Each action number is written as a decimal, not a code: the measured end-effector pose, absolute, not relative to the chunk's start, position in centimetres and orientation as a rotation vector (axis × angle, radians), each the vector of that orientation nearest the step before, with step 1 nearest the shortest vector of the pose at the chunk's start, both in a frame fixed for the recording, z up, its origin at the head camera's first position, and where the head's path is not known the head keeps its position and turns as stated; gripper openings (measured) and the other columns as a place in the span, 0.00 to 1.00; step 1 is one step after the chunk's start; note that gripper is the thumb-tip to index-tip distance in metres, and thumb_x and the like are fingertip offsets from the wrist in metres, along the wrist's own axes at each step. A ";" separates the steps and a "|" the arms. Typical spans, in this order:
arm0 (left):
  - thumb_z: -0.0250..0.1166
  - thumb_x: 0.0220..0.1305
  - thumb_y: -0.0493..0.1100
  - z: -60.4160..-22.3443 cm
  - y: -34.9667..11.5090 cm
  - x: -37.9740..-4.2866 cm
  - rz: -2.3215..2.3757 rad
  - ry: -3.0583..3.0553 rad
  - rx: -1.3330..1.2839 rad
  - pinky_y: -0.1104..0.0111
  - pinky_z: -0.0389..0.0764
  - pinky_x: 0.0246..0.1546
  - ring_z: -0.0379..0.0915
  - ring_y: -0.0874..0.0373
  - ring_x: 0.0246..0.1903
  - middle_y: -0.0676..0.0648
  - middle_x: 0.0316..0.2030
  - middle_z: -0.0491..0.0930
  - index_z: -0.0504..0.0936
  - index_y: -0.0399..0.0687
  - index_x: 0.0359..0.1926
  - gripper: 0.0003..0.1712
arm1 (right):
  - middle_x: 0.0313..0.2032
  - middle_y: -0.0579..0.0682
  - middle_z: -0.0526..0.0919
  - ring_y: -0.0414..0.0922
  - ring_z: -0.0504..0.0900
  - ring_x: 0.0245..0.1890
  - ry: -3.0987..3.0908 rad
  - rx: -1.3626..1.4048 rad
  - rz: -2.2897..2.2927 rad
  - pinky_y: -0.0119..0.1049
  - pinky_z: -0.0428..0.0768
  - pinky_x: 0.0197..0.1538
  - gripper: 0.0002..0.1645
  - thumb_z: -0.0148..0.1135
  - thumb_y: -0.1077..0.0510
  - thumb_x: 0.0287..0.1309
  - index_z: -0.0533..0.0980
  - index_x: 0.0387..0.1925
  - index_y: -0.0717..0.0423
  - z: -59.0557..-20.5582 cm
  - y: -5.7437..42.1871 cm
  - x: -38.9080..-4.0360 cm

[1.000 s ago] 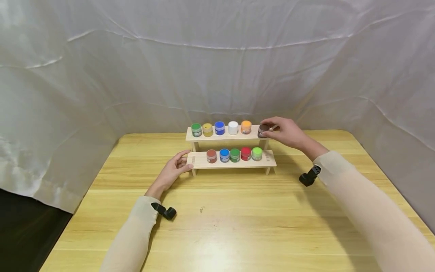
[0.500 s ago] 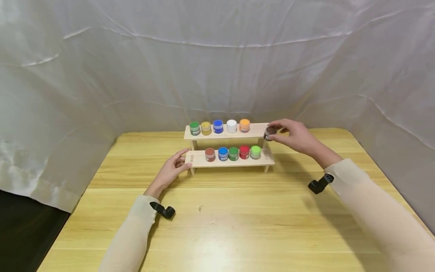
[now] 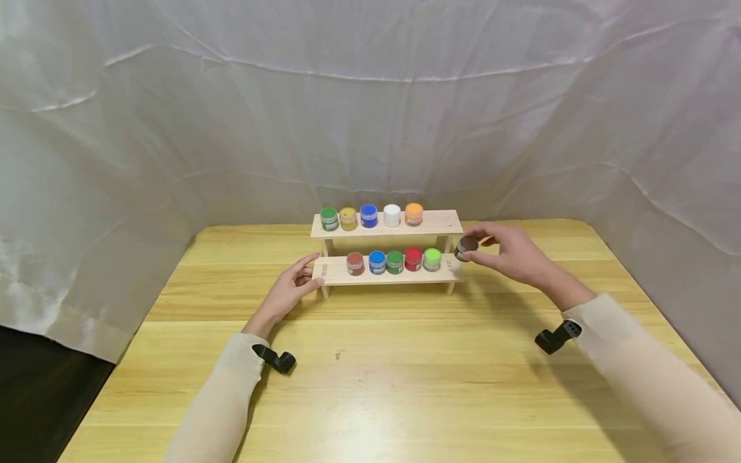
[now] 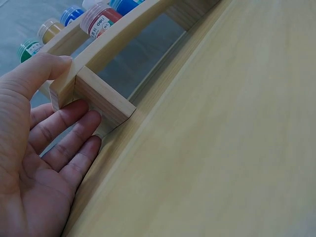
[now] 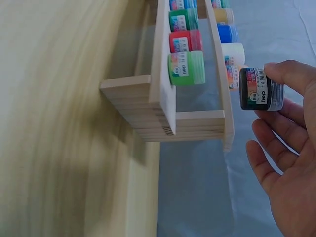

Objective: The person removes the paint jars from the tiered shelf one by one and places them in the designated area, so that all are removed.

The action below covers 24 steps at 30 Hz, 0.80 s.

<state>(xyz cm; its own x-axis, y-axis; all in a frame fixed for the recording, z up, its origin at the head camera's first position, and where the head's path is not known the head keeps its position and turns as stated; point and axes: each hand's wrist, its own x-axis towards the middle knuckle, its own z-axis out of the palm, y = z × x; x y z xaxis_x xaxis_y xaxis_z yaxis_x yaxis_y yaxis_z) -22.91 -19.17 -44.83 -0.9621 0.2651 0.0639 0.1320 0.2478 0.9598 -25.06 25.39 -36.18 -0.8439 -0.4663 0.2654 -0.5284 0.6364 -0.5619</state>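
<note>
"Filling the head view from nine o'clock over to three, what's that?"

"A pale curtain (image 3: 370, 128). The table (image 3: 370, 379) spreads below it, down to six."

"And the arms?"

"The left sleeve (image 3: 217, 399) enters from seven o'clock, its forearm aimed at one. The right sleeve (image 3: 642, 379) enters between four and five, aimed between ten and eleven."

"What stands between them?"

"The rack (image 3: 384, 232). Its upper shelf (image 3: 437, 222) lies at twelve from its lower shelf (image 3: 336, 270)."

"How are the hands posed?"

"Take the rack's middle as the dial. The left hand (image 3: 289, 286) is at eight: thumb flat on the lower shelf's end, fingers bent underneath by the leg, gripping the rack. The right hand (image 3: 512, 255) is at three, thumb and fingertips pointing to nine."

"Are those fingers holding anything?"

"Yes, the brown jar (image 3: 466, 249), in a narrow pinch. In the right wrist view the lower fingers fan out, loosely bent."

"Where exactly is that jar?"

"Tilted, just beyond the rack's three-o'clock end, off both shelves."

"And the others?"

"Reading nine to three, the upper jars (image 3: 368, 217) are green, yellow, blue, white, orange; the lower jars (image 3: 395, 262) rust, blue, green, red, lime."
</note>
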 end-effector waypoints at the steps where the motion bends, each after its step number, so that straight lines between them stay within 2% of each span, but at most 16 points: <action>1: 0.65 0.67 0.39 -44.8 -19.2 -22.9 1.822 2.390 0.382 0.75 0.74 0.44 0.73 0.40 0.50 0.31 0.50 0.77 0.59 0.38 0.73 0.38 | 0.41 0.44 0.83 0.45 0.78 0.45 -2.748 0.861 0.998 0.49 0.76 0.52 0.21 0.69 0.51 0.59 0.78 0.51 0.54 -36.3 25.4 -24.9; 8: 0.64 0.67 0.38 -44.8 -19.2 -22.9 1.830 2.384 0.380 0.75 0.74 0.45 0.73 0.41 0.50 0.31 0.51 0.77 0.59 0.38 0.73 0.38 | 0.43 0.45 0.83 0.44 0.78 0.46 -2.755 0.905 1.011 0.50 0.77 0.50 0.23 0.67 0.50 0.62 0.77 0.55 0.57 -37.6 25.8 -23.9; 18: 0.64 0.67 0.37 -44.8 -19.1 -23.0 1.831 2.391 0.377 0.74 0.75 0.44 0.74 0.49 0.46 0.32 0.50 0.77 0.59 0.36 0.73 0.38 | 0.43 0.43 0.82 0.43 0.78 0.44 -2.824 0.873 1.040 0.50 0.75 0.51 0.23 0.67 0.48 0.61 0.78 0.52 0.55 -39.5 26.2 -22.8; 24: 0.64 0.67 0.38 -45.0 -19.2 -23.1 1.834 2.387 0.378 0.74 0.75 0.44 0.75 0.50 0.46 0.33 0.49 0.78 0.59 0.36 0.73 0.38 | 0.41 0.42 0.82 0.43 0.79 0.44 -2.855 0.865 1.035 0.48 0.77 0.51 0.23 0.69 0.47 0.59 0.79 0.51 0.54 -40.7 26.5 -22.4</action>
